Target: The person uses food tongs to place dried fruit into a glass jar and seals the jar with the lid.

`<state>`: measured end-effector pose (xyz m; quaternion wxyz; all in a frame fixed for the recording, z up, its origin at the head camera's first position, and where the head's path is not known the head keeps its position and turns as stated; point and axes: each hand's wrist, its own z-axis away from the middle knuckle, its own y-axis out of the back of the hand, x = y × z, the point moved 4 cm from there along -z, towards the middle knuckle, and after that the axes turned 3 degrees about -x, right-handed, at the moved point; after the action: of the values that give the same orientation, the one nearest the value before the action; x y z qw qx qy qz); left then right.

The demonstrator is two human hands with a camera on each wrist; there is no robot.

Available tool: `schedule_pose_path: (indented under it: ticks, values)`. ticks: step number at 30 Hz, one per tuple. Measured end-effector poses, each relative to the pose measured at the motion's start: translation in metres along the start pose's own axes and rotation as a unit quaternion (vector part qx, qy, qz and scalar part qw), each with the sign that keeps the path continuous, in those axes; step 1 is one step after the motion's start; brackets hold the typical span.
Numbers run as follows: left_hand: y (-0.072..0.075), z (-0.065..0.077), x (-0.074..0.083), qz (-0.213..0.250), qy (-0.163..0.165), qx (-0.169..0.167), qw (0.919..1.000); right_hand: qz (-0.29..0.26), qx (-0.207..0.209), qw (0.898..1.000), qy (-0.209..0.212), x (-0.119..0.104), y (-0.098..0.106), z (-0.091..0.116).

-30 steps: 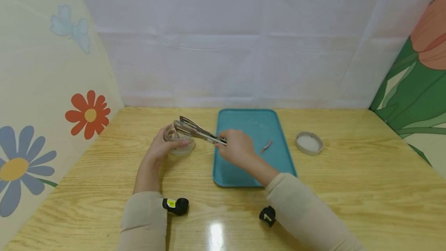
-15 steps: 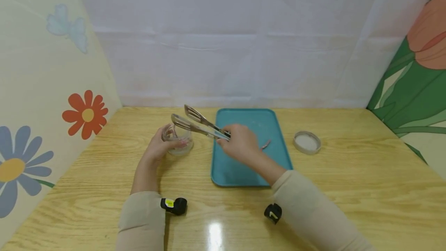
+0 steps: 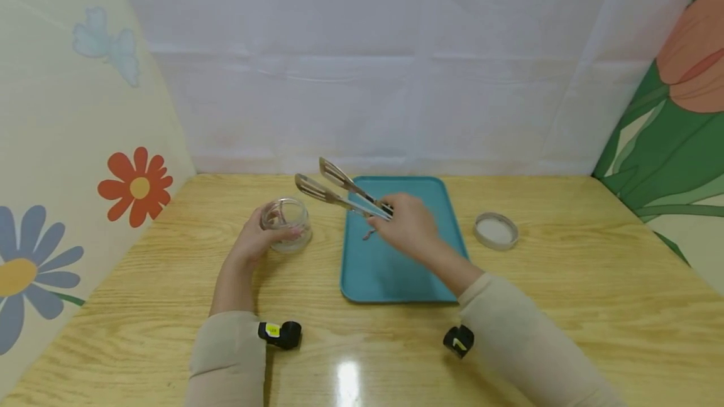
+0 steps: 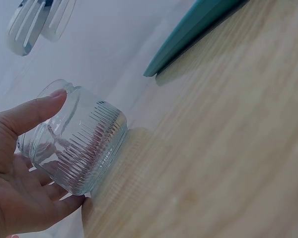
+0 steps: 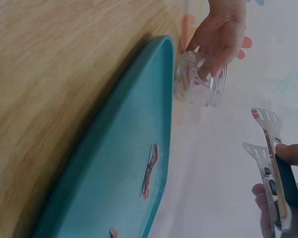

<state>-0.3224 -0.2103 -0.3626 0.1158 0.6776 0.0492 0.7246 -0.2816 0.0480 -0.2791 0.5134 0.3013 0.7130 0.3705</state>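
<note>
My left hand (image 3: 252, 240) holds a clear glass jar (image 3: 291, 244) upright at its side, thumb across the front. Ribbing shows on the jar's lower wall in the left wrist view, and pinkish strips (image 4: 95, 139) lie inside. My right hand (image 3: 411, 226) grips metal kitchen tongs (image 3: 320, 189) over the teal tray (image 3: 390, 291). Their slotted ends point left, stand apart and hold nothing. On the tray lies a thin pinkish stick (image 5: 150, 171), and the end of another pinkish piece (image 5: 113, 232) shows lower in the right wrist view. The right hand hides part of the tray in the head view.
A round, pale lid (image 3: 496, 231) lies on the wooden table (image 3: 543, 281) to the right of the tray. Black wrist cameras sit by each sleeve. A white cloth (image 3: 339, 80) hangs behind, with flower-printed panels at both sides.
The right hand has drawn the tongs away from the jar, up and to the right, over the tray. The tongs' ends have spread apart. My left hand stays at the jar.
</note>
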Motion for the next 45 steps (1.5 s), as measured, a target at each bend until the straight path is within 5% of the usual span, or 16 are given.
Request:
schedule_pose_path:
  ticks: [18,45]
  values:
    - [0.001,0.001,0.001,0.007,0.006,-0.006,0.9999,0.047,-0.016,0.999,0.0,0.034,0.035,0.003]
    - [0.001,-0.001,-0.002,-0.004,0.0,-0.004,1.0,0.035,-0.092,0.994,0.044,0.096,0.032,0.01]
